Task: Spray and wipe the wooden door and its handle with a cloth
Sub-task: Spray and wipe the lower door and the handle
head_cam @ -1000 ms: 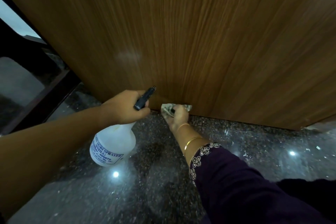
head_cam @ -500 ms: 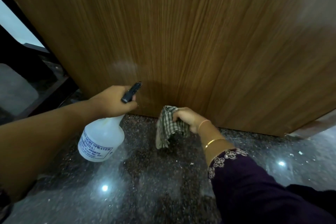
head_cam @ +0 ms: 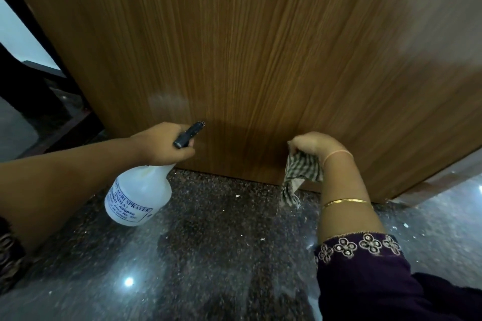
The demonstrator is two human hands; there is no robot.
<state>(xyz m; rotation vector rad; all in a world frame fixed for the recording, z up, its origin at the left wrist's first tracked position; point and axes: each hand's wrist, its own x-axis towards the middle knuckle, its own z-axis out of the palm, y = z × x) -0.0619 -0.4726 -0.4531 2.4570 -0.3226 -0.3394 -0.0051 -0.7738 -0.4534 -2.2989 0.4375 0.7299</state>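
The person is crouched low at the foot of the wooden door (head_cam: pixel 260 47), whose bottom edge runs just beyond both hands. The left hand (head_cam: pixel 164 144) is wrapped round the neck of a white plastic spray bottle (head_cam: pixel 138 195), with the black nozzle (head_cam: pixel 190 133) poking out above the fingers and aimed at the wood close in front. A pale sheen (head_cam: pixel 167 101) sits on the panel just above that hand; I can't tell whether it is spray or only reflected light.

The right hand (head_cam: pixel 315 144) pinches a checked cloth (head_cam: pixel 300 172) by its top, and the rest dangles loose below the fingers, down past the door's bottom edge toward the speckled granite floor (head_cam: pixel 208 255).

A second ago that cloth was pressed flat against the very bottom of the door, right beside the left hand. Since then the right hand has lifted it off and swung out to the right, well apart from the bottle.

I'd judge that the lowest strip there is wiped. The next move looks like either a fresh spray ahead of the nozzle or a wipe further right. The door handle is out of sight, somewhere above both hands, so that part of the job likely remains.
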